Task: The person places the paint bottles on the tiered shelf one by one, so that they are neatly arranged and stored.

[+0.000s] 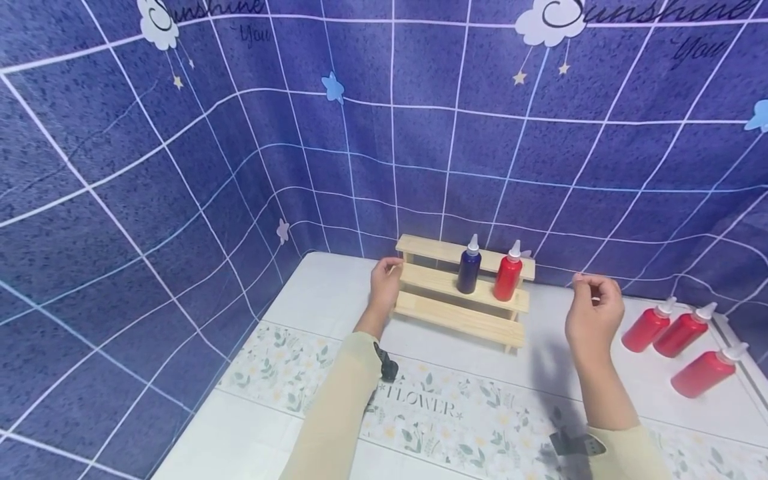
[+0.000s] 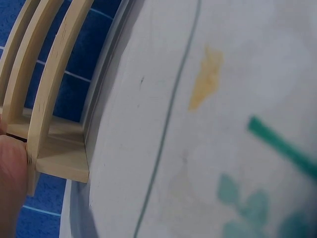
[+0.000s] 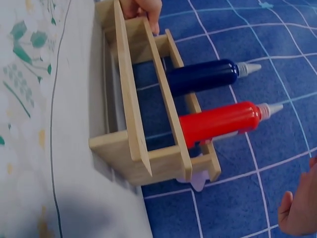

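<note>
A light wooden three-step rack (image 1: pixel 456 315) stands on the table near the back wall. My left hand (image 1: pixel 385 288) holds its left end; in the left wrist view the thumb (image 2: pixel 12 163) lies against the wood. On the middle step stand a dark blue squeeze bottle (image 1: pixel 469 272) and, to its right, a red squeeze bottle (image 1: pixel 507 279), both upright with white nozzle tips. Right of the rack, my right hand (image 1: pixel 594 320) is raised with loosely bent fingers and nothing visible in it. The right wrist view shows only part of that hand (image 3: pixel 301 208) at its edge.
Three more red squeeze bottles, a left one (image 1: pixel 646 328), a middle one (image 1: pixel 681 335) and a nearer one (image 1: pixel 703 375), are at the table's right side. A blue gridded curtain (image 1: pixel 456 153) hangs behind and to the left. A floral band (image 1: pixel 444 410) crosses the white tabletop.
</note>
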The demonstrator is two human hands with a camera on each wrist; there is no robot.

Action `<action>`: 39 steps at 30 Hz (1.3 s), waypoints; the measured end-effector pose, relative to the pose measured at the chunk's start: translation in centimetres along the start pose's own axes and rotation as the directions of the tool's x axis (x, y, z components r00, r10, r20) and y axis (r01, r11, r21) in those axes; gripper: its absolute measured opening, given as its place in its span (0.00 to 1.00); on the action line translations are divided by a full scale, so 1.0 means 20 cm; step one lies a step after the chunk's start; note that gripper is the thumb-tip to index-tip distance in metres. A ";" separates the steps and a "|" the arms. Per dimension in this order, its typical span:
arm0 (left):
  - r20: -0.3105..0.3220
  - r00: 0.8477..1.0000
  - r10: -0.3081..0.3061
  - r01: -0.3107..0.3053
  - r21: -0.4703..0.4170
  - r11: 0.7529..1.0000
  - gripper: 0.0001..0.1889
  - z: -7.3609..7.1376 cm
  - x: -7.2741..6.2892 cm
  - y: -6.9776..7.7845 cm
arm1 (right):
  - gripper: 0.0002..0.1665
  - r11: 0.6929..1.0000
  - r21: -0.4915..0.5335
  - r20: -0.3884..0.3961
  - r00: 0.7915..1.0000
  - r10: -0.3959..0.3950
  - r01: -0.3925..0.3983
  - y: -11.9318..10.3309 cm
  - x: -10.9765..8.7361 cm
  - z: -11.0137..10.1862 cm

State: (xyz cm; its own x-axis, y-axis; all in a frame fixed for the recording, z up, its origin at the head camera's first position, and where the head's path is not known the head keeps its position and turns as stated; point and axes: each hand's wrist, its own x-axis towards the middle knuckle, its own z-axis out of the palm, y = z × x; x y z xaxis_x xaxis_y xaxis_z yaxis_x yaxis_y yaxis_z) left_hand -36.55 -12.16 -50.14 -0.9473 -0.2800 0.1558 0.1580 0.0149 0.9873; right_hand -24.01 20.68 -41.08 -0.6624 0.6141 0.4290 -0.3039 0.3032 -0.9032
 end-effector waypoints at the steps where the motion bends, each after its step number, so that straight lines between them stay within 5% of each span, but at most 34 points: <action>1: -0.004 1.000 0.001 -0.001 0.005 1.000 0.08 0.00 0.00 -0.01 | 0.21 1.000 -0.006 -0.006 1.000 0.003 -0.003 0.00 0.00 -0.01; 15: 0.000 1.000 -0.004 0.004 0.009 1.000 0.08 0.01 0.02 -0.06 | 0.13 0.996 -0.026 -0.098 0.992 0.079 -0.082 0.16 0.07 -0.10; 23: -0.008 1.000 0.016 -0.016 0.018 1.000 0.08 0.02 0.02 -0.01 | 0.15 0.984 -0.113 -0.057 0.990 0.133 -0.138 0.19 0.13 -0.14; 33: 0.002 1.000 0.007 -0.007 0.005 1.000 0.09 -0.01 0.01 0.00 | 0.16 0.993 -0.102 -0.180 0.983 0.041 -0.060 0.27 0.13 -0.19; 39: 0.002 1.000 0.008 -0.008 0.001 1.000 0.08 -0.01 0.00 0.00 | 0.26 0.994 -0.045 -0.275 0.958 0.083 -0.099 0.31 0.14 -0.22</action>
State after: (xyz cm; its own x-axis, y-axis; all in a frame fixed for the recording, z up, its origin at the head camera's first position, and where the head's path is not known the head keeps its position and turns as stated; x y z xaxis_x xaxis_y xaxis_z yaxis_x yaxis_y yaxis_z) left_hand -36.60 -12.33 -50.18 -0.9464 -0.2783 0.1642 0.1658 0.0178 0.9860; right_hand -24.81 27.47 -45.35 -0.4711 0.8140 0.3398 -0.2059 0.2731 -0.9397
